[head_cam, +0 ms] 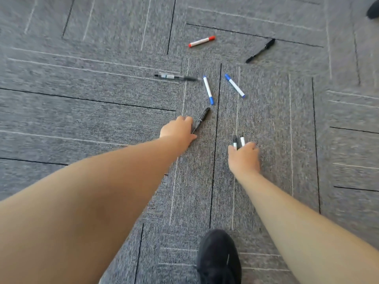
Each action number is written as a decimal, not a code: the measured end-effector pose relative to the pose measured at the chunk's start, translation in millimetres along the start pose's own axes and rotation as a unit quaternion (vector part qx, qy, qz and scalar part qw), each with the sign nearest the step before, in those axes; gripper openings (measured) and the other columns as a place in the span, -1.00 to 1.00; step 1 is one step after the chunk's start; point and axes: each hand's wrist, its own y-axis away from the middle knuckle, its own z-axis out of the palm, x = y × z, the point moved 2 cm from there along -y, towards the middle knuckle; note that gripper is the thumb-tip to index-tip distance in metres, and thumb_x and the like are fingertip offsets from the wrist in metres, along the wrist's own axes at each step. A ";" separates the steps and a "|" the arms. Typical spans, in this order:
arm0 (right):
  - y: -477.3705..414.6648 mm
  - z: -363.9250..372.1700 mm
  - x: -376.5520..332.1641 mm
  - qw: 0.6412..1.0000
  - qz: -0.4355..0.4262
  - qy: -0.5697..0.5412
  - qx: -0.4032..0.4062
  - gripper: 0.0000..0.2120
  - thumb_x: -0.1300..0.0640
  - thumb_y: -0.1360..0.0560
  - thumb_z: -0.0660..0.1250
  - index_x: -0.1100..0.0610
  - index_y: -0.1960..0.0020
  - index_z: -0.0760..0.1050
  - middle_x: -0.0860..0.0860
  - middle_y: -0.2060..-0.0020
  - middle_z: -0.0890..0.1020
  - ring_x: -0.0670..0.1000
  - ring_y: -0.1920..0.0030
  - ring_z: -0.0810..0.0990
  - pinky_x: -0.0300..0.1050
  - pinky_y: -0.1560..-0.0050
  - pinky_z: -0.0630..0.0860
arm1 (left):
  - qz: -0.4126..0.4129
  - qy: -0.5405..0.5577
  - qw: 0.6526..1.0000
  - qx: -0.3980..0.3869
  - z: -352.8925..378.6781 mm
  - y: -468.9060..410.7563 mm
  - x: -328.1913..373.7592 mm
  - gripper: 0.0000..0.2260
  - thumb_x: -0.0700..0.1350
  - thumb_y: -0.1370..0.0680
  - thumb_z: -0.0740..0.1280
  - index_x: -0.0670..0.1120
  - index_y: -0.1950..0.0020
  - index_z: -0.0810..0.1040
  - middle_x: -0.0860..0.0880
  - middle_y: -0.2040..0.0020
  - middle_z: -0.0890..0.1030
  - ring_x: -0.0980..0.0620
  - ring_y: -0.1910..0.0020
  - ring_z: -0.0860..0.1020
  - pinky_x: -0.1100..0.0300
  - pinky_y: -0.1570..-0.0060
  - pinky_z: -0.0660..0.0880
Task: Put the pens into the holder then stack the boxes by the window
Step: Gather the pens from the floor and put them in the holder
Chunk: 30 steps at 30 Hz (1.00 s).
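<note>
Several pens lie scattered on a grey carpet. My left hand [178,130] reaches down to a black pen [202,119] and its fingers close on the pen's near end, which still rests on the carpet. My right hand [244,155] is shut on a small bunch of pens [239,141], their white and black ends sticking out above the fingers. Beyond them lie two blue-and-white markers [208,90] [234,85], a clear-barrelled black pen [174,76], a red-and-white marker [202,41] and another black pen [260,50]. No holder or boxes are in view.
The floor is grey carpet tile [82,111] with dark and pale lines. My black shoe [218,259] stands at the bottom centre. Another dark shoe [373,10] shows at the top right corner.
</note>
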 end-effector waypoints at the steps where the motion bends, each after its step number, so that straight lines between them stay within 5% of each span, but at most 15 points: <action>1: -3.0 1.8 0.5 1.000 0.005 0.013 -0.010 -0.50 0.00 -0.60 0.21 0.30 -0.39 0.24 0.22 -0.25 0.42 0.02 0.25 0.40 -0.15 0.42 0.26 | 0.010 -0.008 1.000 -0.005 0.9 -3.1 4.0 -0.53 0.12 -0.51 0.33 -0.11 -0.30 0.40 -0.09 -0.19 0.52 -0.09 -0.07 0.57 0.02 0.05 0.57; 5: -12.3 6.4 -3.9 0.997 -0.012 0.054 -0.047 -0.62 0.04 -0.63 0.17 0.32 -0.28 0.37 0.21 -0.11 0.50 0.04 0.28 0.42 -0.15 0.34 0.34 | 0.024 -0.007 0.998 -0.049 -2.5 -16.8 17.8 -0.69 -0.02 -0.57 0.30 -0.22 -0.19 0.47 -0.09 0.07 0.58 -0.03 0.19 0.52 0.10 0.17 0.51; 7: -15.6 0.5 -7.9 0.997 0.000 0.015 -0.078 -0.66 0.10 -0.66 0.08 0.34 -0.24 0.38 0.15 0.07 0.52 0.03 0.36 0.46 -0.18 0.47 0.28 | 0.011 0.076 0.995 -0.070 0.3 -21.2 21.8 -0.78 -0.13 -0.62 0.23 -0.25 -0.15 0.49 -0.04 0.22 0.51 0.03 0.31 0.48 0.20 0.27 0.51; 10: -16.9 -13.6 -15.2 0.986 -0.001 -0.089 -0.144 -0.75 0.19 -0.65 0.05 0.30 -0.22 0.38 0.19 0.13 0.55 0.18 0.22 0.61 -0.06 0.36 0.52 | -0.061 0.249 0.966 -0.037 -0.5 -16.9 21.4 -0.75 -0.17 -0.61 0.15 -0.27 -0.23 0.40 -0.08 0.14 0.47 -0.05 0.21 0.47 0.21 0.26 0.48; 14: -5.3 -45.7 -43.8 0.980 -0.059 -0.122 -0.143 -0.75 0.06 -0.65 0.08 0.13 0.16 0.37 0.04 0.33 0.41 0.00 0.41 0.33 -0.13 0.43 0.29 | -0.200 0.522 0.827 -0.058 -27.3 -2.8 20.7 -0.73 -0.26 -0.62 0.11 -0.28 -0.30 0.38 -0.10 0.23 0.49 -0.03 0.32 0.51 0.11 0.10 0.55; 16: 0.9 -63.6 -62.8 0.979 -0.103 -0.086 -0.154 -0.72 0.06 -0.65 0.07 0.12 0.19 0.37 0.01 0.36 0.38 0.00 0.41 0.28 -0.13 0.39 0.21 | -0.237 0.577 0.778 -0.076 -50.7 7.1 22.5 -0.80 -0.26 -0.64 0.09 -0.19 -0.23 0.38 -0.08 0.16 0.49 0.07 0.38 0.41 0.21 0.24 0.46; 20: 7.7 -107.6 -103.1 0.959 -0.138 -0.066 -0.240 -0.81 0.22 -0.62 0.10 0.14 0.11 0.44 0.03 0.34 0.41 0.01 0.36 0.35 -0.10 0.35 0.28 | -0.222 0.466 0.856 0.003 -132.0 16.8 26.4 -0.83 -0.28 -0.62 0.06 -0.17 -0.08 0.42 -0.13 0.07 0.52 0.07 0.40 0.35 0.23 0.43 0.29; 23: 9.6 -154.8 -137.8 0.938 -0.100 -0.225 -0.243 -0.82 0.29 -0.62 0.10 0.20 -0.02 0.48 0.06 0.32 0.48 -0.01 0.38 0.41 -0.17 0.39 0.39 | -0.237 0.400 0.884 0.046 -203.1 19.6 35.5 -0.72 -0.22 -0.63 0.08 -0.27 -0.23 0.48 -0.22 -0.04 0.59 -0.14 0.07 0.59 0.06 0.15 0.52; 25: 11.5 -180.5 -163.2 0.934 -0.102 -0.259 -0.224 -0.83 0.27 -0.62 0.13 0.19 -0.11 0.47 0.05 0.30 0.55 -0.07 0.42 0.44 -0.32 0.51 0.40 | -0.239 0.423 0.870 0.089 -241.8 22.4 37.2 -0.63 -0.02 -0.63 0.09 -0.23 -0.27 0.47 -0.22 -0.15 0.57 -0.21 -0.13 0.56 -0.01 -0.06 0.48; 27: 11.2 -194.0 -184.6 0.936 -0.128 -0.246 -0.218 -0.84 0.24 -0.61 0.18 0.20 -0.09 0.51 0.02 0.29 0.60 -0.09 0.41 0.49 -0.30 0.47 0.43 | -0.237 0.418 0.868 0.127 -263.3 17.3 38.0 -0.58 0.09 -0.62 0.08 -0.21 -0.14 0.54 -0.18 0.00 0.57 -0.15 0.03 0.54 0.02 0.00 0.47; 30: 3.0 -189.9 -210.3 0.933 -0.105 -0.264 -0.219 -0.84 0.26 -0.61 0.16 0.24 -0.10 0.49 0.02 0.29 0.56 -0.08 0.38 0.50 -0.21 0.33 0.45 | -0.241 0.529 0.811 0.071 -264.4 -4.8 35.0 -0.74 -0.06 -0.61 0.20 -0.21 0.14 0.52 -0.09 0.29 0.50 -0.03 0.38 0.45 0.15 0.31 0.48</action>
